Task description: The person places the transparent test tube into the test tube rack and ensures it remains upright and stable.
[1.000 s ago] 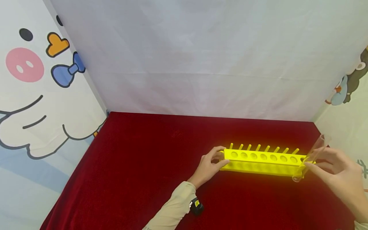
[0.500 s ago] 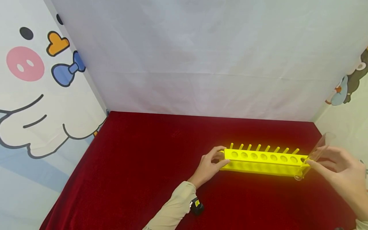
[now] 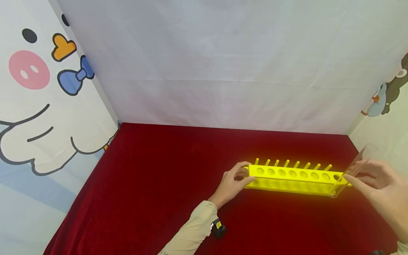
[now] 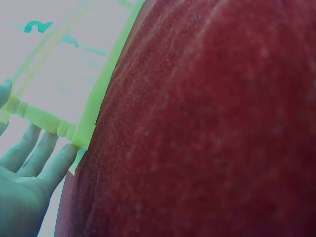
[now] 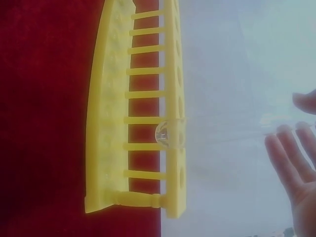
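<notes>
A yellow test tube rack (image 3: pixel 290 188) stands on the red cloth, with a row of round holes along its top and short pegs behind. My left hand (image 3: pixel 231 184) grips its left end; in the left wrist view the fingers (image 4: pixel 58 165) reach the rack's end post (image 4: pixel 44 120). Near the right end, my right hand (image 3: pixel 380 189) pinches a clear test tube (image 3: pixel 366 154), tilted with its upper end toward the right. The tube's rounded bottom (image 5: pixel 162 134) shows beside the rack's top bar in the right wrist view. Its transparent body is hard to make out there.
Red velvet cloth (image 3: pixel 159 187) covers the table. A pale curtain (image 3: pixel 207 71) hangs behind it. Cartoon-printed panels stand at the left (image 3: pixel 73 117) and right (image 3: pixel 392 124). A dark device (image 3: pixel 218 228) is strapped at the left wrist.
My right hand has shifted slightly right with the test tube, whose bottom is now a little higher and farther right. The rack and my left hand have stayed put.
</notes>
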`<state>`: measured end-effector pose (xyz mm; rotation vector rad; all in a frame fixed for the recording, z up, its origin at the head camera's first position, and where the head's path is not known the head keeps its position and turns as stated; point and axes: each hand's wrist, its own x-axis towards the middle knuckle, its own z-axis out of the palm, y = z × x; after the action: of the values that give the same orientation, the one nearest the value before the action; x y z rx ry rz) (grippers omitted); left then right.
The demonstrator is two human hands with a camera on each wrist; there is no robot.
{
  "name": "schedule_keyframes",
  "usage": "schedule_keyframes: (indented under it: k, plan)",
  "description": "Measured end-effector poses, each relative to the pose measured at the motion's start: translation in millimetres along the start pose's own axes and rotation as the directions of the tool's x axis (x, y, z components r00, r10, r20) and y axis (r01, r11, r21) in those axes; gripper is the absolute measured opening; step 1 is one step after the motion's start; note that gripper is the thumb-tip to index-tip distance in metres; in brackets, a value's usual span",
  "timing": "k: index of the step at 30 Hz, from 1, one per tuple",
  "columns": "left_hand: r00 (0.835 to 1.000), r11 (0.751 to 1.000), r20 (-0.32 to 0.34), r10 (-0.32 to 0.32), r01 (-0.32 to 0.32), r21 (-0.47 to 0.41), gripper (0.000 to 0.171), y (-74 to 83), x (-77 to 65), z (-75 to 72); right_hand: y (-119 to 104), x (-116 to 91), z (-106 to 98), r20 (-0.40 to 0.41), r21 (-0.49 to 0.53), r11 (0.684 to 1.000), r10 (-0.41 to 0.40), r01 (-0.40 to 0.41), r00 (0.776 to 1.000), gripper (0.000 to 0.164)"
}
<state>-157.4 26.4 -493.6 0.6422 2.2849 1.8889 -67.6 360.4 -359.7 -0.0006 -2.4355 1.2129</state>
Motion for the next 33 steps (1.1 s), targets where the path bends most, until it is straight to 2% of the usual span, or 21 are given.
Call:
schedule_keyframes:
  k: [6, 13, 16, 21, 28, 33]
  plan:
    - [1.000, 1.000, -0.003, 0.003, -0.003, 0.005, 0.044, 0.1, 0.3, 0.1, -0.1, 0.3, -1.0, 0.004, -0.098, 0.995, 0.035, -0.034, 0.999, 0.032]
    - [1.000, 1.000, -0.003, 0.012, -0.012, 0.004, 0.045, -0.2, 0.6, 0.1, -3.3, 5.6, -2.4, -0.046, -0.001, 0.998, -0.063, 0.063, 0.997, 0.035]
    - [1.000, 1.000, -0.004, 0.013, -0.013, 0.007, 0.044, -0.3, 0.8, 0.2, -6.0, 6.7, -2.1, -0.052, 0.008, 0.996, -0.083, 0.083, 0.995, 0.035]
    - [1.000, 1.000, -0.004, 0.017, -0.017, 0.012, 0.044, -0.8, 0.5, 0.4, -7.5, 8.0, -1.8, -0.060, 0.003, 0.995, -0.104, 0.104, 0.993, 0.037]
    - [1.000, 1.000, -0.005, 0.021, -0.021, 0.011, 0.044, -1.9, 0.5, 0.9, -5.0, 12.0, -4.5, -0.058, -0.006, 0.996, -0.091, 0.090, 0.994, 0.025]
    - [1.000, 1.000, -0.004, 0.025, -0.025, 0.017, 0.045, -2.3, 0.8, 1.4, -2.3, 13.9, -6.7, -0.057, -0.030, 0.996, -0.085, 0.083, 0.995, 0.024]
